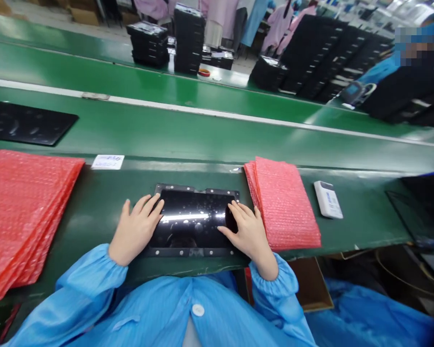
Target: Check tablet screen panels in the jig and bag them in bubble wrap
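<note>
A glossy black display panel (197, 221) lies flat on the green bench in front of me, seated in a dark frame (196, 252) with round silver studs along its far and near edges. My left hand (135, 229) rests at the panel's left edge, its fingers stretched out and apart. At the right edge, my right hand (248, 230) lies with spread fingers, the tips and thumb touching the glossy surface. Neither hand is wrapped round anything. Just beyond my right hand sits a stack of red bubble-wrap bags (285, 205).
A larger pile of red bubble bags (25, 207) lies left, below another black panel (29, 123). A handwritten label (107, 162) and a white handheld device (328, 199) lie on the bench. Black tray stacks (188, 41) stand across the green line (188, 130); a co-worker's blue sleeve (379, 70) is at right.
</note>
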`<action>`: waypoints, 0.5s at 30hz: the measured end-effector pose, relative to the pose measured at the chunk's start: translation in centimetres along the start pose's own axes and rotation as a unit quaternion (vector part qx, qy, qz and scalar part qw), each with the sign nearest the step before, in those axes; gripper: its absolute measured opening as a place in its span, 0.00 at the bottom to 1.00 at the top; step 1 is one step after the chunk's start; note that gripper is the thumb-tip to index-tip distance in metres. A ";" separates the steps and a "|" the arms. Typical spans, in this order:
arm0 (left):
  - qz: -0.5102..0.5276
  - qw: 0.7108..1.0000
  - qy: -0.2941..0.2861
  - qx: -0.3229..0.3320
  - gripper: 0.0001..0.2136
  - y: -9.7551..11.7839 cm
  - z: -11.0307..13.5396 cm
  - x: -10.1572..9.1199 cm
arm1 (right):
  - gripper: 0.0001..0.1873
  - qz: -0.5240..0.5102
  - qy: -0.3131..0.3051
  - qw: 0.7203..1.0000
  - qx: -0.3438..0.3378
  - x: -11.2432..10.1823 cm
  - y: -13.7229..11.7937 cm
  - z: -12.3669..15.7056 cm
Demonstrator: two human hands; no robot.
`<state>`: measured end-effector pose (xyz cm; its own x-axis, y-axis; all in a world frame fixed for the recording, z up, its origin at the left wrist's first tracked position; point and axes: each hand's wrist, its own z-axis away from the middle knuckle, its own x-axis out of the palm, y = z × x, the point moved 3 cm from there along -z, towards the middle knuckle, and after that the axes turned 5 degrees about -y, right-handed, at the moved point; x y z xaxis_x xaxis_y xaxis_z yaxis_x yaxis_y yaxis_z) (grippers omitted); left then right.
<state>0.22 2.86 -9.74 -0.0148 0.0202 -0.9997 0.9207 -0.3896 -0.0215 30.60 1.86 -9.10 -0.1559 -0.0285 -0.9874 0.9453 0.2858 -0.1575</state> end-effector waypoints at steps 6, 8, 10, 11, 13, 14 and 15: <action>0.053 0.996 -0.065 0.039 0.45 -1.3 0.9 2.2 | 0.43 0.012 -0.042 0.999 0.012 0.1 -0.3 0.6; 0.051 0.996 -0.072 0.021 0.43 -1.3 1.0 2.2 | 0.42 0.017 -0.036 0.999 0.012 -0.3 -0.5 0.4; 0.055 0.996 -0.073 0.014 0.41 -1.2 1.1 2.1 | 0.41 0.025 -0.032 0.999 0.006 -0.7 -0.9 -0.1; 0.061 0.995 -0.075 0.013 0.40 -1.1 1.1 2.0 | 0.40 0.031 -0.033 0.999 0.004 -0.9 -1.1 -0.4; 0.074 0.994 -0.080 0.008 0.38 -0.8 1.2 1.8 | 0.38 0.048 -0.032 0.998 0.007 -1.0 -1.8 -1.5; 0.081 0.993 -0.081 0.001 0.37 -0.6 1.2 1.7 | 0.37 0.053 -0.030 0.998 0.002 -0.8 -2.3 -2.2; 0.086 0.993 -0.080 -0.008 0.36 -0.5 1.3 1.6 | 0.35 0.053 -0.028 0.998 -0.015 -0.5 -2.9 -2.9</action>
<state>-0.71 1.92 -11.34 0.0825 -0.1921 -0.9779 0.9210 -0.3602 0.1484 27.08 3.86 -8.06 -0.0387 -0.0505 -0.9980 0.9467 0.3178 -0.0527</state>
